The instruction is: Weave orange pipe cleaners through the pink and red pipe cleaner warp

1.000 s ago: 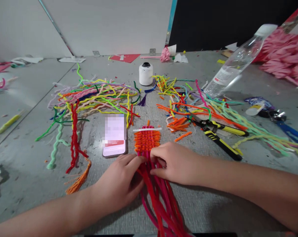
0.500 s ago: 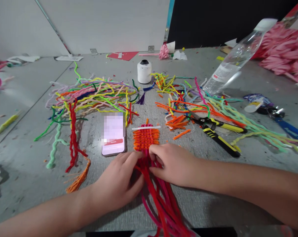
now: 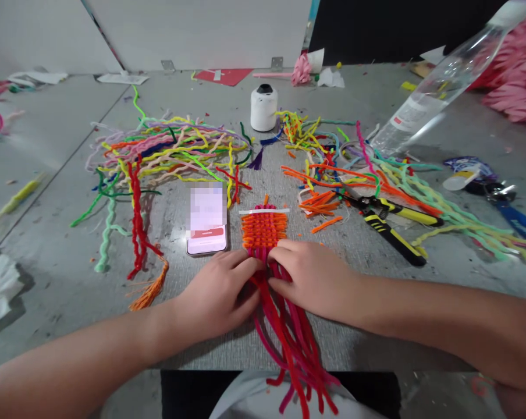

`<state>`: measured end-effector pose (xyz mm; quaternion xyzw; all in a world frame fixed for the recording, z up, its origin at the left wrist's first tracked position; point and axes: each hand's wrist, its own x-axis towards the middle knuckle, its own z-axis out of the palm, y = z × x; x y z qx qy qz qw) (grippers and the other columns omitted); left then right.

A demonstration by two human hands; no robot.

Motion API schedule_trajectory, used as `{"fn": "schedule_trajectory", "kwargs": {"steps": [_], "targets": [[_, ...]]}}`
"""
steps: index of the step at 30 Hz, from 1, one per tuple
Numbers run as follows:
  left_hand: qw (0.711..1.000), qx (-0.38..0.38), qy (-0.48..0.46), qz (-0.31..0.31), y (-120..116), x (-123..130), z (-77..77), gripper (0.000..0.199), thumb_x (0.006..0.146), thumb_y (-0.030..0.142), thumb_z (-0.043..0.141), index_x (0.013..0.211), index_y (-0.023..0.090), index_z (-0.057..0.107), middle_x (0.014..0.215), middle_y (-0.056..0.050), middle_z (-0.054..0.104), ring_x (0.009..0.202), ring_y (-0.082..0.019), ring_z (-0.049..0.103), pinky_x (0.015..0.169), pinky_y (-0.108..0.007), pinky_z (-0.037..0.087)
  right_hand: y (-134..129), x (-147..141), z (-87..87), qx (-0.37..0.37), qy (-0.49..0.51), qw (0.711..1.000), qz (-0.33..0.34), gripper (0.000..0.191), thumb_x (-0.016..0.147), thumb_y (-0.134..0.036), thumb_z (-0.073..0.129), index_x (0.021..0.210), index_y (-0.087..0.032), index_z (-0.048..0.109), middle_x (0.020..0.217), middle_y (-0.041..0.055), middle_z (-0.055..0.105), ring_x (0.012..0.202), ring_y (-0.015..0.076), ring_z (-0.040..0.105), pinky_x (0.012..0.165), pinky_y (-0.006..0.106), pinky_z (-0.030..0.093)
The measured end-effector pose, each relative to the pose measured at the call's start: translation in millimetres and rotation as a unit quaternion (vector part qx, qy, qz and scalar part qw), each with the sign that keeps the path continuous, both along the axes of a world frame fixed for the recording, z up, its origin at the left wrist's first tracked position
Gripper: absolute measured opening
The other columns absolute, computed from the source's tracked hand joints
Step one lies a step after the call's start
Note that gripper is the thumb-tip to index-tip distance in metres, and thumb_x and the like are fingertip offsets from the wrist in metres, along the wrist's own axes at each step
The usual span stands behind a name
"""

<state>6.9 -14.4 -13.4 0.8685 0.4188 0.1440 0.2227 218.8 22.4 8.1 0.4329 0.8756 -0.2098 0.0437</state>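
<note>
A small woven piece [image 3: 264, 230] of orange and pink pipe cleaners lies flat in front of me, a white strip [image 3: 264, 211] across its far end. Long red and magenta pipe cleaners [image 3: 284, 331] run from its near end toward me and hang over the table edge. My left hand [image 3: 223, 291] is closed on the red strands just below the weave, fingers curled. From the other side my right hand [image 3: 306, 270] pinches the magenta strands at the weave's lower right. The fingertips of both hands are partly hidden among the strands.
Left of the weave lies a phone [image 3: 207, 233]. Beyond it is a pile of colourful pipe cleaners [image 3: 171, 151]. Black-and-yellow pliers [image 3: 389, 227] rest on the right, near orange offcuts [image 3: 319, 203]. A white thread spool [image 3: 264, 109] and a tilted clear bottle [image 3: 450, 87] stand farther back.
My view has tilted down, so the table's near edge and the hanging strand ends now show. Both hands stay at the weave's lower end, with little visible movement against it.
</note>
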Motion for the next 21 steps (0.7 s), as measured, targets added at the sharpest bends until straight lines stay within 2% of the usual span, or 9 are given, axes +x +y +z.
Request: {"fn": "schedule_trajectory", "kwargs": {"steps": [3, 8, 14, 18, 21], "targets": [[1.000, 0.002, 0.003, -0.005, 0.5, -0.3, -0.1, 0.026, 0.092, 0.021, 0.051, 0.115, 0.016, 0.062, 0.095, -0.008, 0.065, 0.082, -0.022, 0.062, 0.072, -0.036, 0.051, 0.0, -1.9, 1.4, 0.002, -0.031, 0.999, -0.010, 0.017, 0.095, -0.035, 0.067, 0.095, -0.018, 0.068, 0.097, 0.0080, 0.071, 0.088, 0.0243, 0.067, 0.066, 0.033, 0.034], [1.000, 0.002, 0.001, -0.012, 0.6, 0.0, 0.7, 0.024, 0.094, 0.021, 0.048, 0.114, 0.016, 0.062, 0.098, -0.008, 0.066, 0.082, -0.022, 0.062, 0.072, -0.036, 0.050, -3.2, -5.0, 4.7, -0.054, -0.058, 0.996, -0.050, 0.019, 0.097, -0.032, 0.058, 0.088, -0.018, 0.067, 0.086, 0.0094, 0.073, 0.077, 0.0235, 0.066, 0.060, 0.033, 0.028], [1.000, 0.001, 0.013, -0.019, 0.0, -0.1, 0.6, 0.024, 0.096, 0.023, 0.049, 0.115, 0.016, 0.062, 0.097, -0.009, 0.065, 0.085, -0.023, 0.062, 0.075, -0.037, 0.051, 1.7, -3.8, 2.0, -0.177, 0.046, 0.978, -0.102, 0.012, 0.081, -0.023, 0.065, 0.070, -0.020, 0.063, 0.063, 0.0003, 0.067, 0.057, 0.0134, 0.056, 0.054, 0.029, 0.032], [1.000, 0.013, 0.014, -0.023, 0.3, -0.1, -0.4, 0.025, 0.097, 0.023, 0.052, 0.117, 0.015, 0.063, 0.096, -0.008, 0.064, 0.082, -0.024, 0.062, 0.073, -0.037, 0.051, 5.6, -4.8, 2.1, -0.245, 0.125, 0.947, -0.166, 0.013, 0.077, -0.021, 0.068, 0.066, -0.020, 0.061, 0.056, -0.0033, 0.061, 0.054, 0.0109, 0.053, 0.052, 0.025, 0.035], [0.999, 0.017, 0.015, -0.024, 0.0, -0.7, -1.4, 0.024, 0.095, 0.022, 0.054, 0.115, 0.015, 0.064, 0.097, -0.009, 0.064, 0.083, -0.024, 0.062, 0.073, -0.038, 0.051, 6.9, -4.6, 2.1, -0.268, 0.149, 0.932, -0.194, 0.013, 0.074, -0.020, 0.069, 0.064, -0.019, 0.060, 0.053, -0.0044, 0.058, 0.053, 0.0101, 0.052, 0.050, 0.024, 0.035]]}}
